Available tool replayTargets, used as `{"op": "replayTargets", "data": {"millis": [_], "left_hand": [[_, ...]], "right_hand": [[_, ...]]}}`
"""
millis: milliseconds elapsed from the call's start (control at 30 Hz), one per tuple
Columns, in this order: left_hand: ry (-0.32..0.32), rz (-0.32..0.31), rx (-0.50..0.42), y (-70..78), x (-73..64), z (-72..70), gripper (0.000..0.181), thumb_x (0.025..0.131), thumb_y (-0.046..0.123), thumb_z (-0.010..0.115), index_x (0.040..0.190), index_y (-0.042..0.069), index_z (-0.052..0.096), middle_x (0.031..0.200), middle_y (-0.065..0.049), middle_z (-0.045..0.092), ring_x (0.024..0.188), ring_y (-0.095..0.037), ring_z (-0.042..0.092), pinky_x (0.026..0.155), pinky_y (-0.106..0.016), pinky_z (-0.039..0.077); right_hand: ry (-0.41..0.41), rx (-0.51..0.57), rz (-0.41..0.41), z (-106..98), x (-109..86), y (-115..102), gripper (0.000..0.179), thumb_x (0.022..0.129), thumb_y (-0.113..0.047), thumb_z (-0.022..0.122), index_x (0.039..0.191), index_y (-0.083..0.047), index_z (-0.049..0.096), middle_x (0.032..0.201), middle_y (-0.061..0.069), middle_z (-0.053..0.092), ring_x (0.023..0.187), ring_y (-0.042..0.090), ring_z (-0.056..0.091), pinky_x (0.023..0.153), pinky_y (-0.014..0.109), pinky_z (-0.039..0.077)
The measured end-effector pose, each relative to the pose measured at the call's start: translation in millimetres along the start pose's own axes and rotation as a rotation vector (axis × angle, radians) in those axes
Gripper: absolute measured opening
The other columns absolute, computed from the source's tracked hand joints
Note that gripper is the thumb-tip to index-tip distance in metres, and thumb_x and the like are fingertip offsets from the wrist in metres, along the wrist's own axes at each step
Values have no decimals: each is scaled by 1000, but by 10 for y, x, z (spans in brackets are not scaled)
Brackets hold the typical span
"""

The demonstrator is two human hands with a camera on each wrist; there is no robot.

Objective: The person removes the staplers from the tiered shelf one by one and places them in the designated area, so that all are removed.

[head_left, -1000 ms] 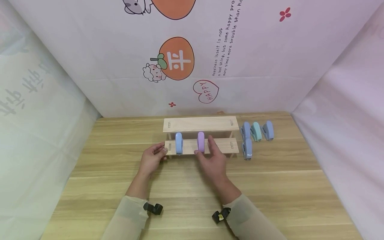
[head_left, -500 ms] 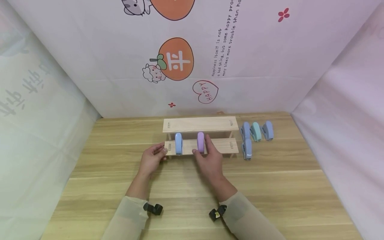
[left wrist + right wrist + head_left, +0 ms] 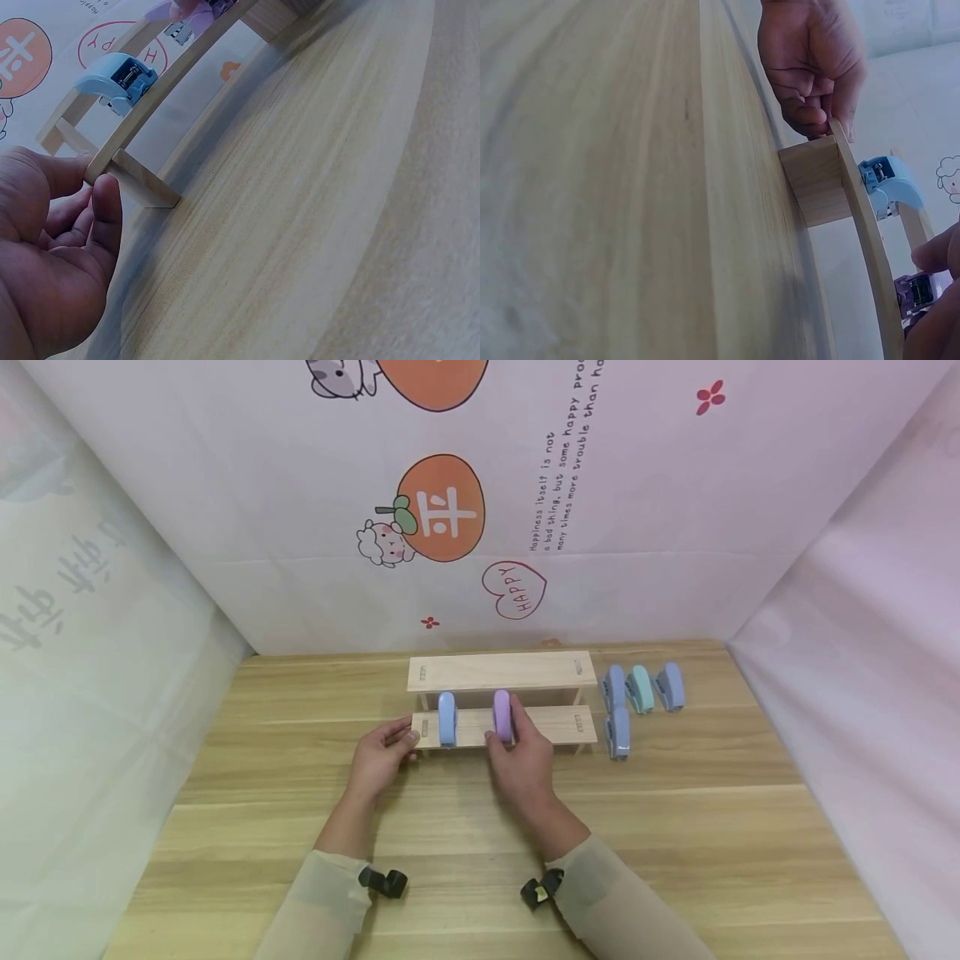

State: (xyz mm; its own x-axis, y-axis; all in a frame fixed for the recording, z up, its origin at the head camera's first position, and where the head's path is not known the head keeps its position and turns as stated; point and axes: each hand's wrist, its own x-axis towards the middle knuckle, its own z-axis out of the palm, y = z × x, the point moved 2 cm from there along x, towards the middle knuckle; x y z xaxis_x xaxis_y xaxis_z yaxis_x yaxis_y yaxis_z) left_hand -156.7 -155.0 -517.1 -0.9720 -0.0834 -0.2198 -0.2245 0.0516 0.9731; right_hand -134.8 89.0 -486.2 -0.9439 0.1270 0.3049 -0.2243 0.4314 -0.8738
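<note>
Two small staplers stand on the front wooden riser (image 3: 551, 725). One is light blue (image 3: 447, 718), near the left end, and the other is purple (image 3: 502, 714), around the middle. My left hand (image 3: 378, 762) pinches the riser's left end between thumb and fingers, which the left wrist view shows with the thumb (image 3: 64, 172) on top. My right hand (image 3: 525, 768) holds the purple stapler, its thumb at the near left side and its fingers along the right. In the right wrist view that hand partly hides the purple stapler (image 3: 915, 291).
A taller wooden riser (image 3: 498, 671) stands right behind the front one. To the right, several more staplers sit on the wood-grain table (image 3: 465, 877): blue ones (image 3: 670, 685) and a mint green one (image 3: 641, 688). A printed white cloth (image 3: 637, 585) rises along the table's back edge.
My right hand has shifted slightly left and its fingers have closed in on the purple stapler. The left hand and both staplers on the riser look unmoved.
</note>
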Motion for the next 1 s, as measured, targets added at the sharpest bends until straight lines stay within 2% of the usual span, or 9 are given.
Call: {"op": "replayTargets", "data": {"millis": [167,500,767,1000], "left_hand": [[-6,-1,-6,-2,-3,0,43,98,14,74,139,3,63,127,-15,69,101,-23,68,81,-28,65],[-8,2,-6,-17,0,-7,45,98,15,74,139,3,62,127,-15,68,100,-22,68,82,-28,64],[-6,-10,-16,-16,-7,4,43,98,12,74,138,2,63,127,-15,69,102,-23,68,82,-30,65],[3,5,-16,-6,-8,6,43,97,12,74,138,2,63,126,-16,69,101,-22,68,80,-28,64]], "right_hand": [[25,-5,-43,-12,4,21,61,94,-3,72,151,1,49,148,19,55,135,29,54,110,37,49],[20,4,-39,-22,15,21,58,95,-1,70,150,0,52,145,20,58,134,29,56,110,39,50],[12,15,2,-56,0,31,56,95,0,69,149,-3,54,145,17,58,134,27,55,110,35,49],[20,38,21,-115,-17,51,57,96,0,69,150,-5,53,148,15,56,137,27,54,111,36,47]]}}
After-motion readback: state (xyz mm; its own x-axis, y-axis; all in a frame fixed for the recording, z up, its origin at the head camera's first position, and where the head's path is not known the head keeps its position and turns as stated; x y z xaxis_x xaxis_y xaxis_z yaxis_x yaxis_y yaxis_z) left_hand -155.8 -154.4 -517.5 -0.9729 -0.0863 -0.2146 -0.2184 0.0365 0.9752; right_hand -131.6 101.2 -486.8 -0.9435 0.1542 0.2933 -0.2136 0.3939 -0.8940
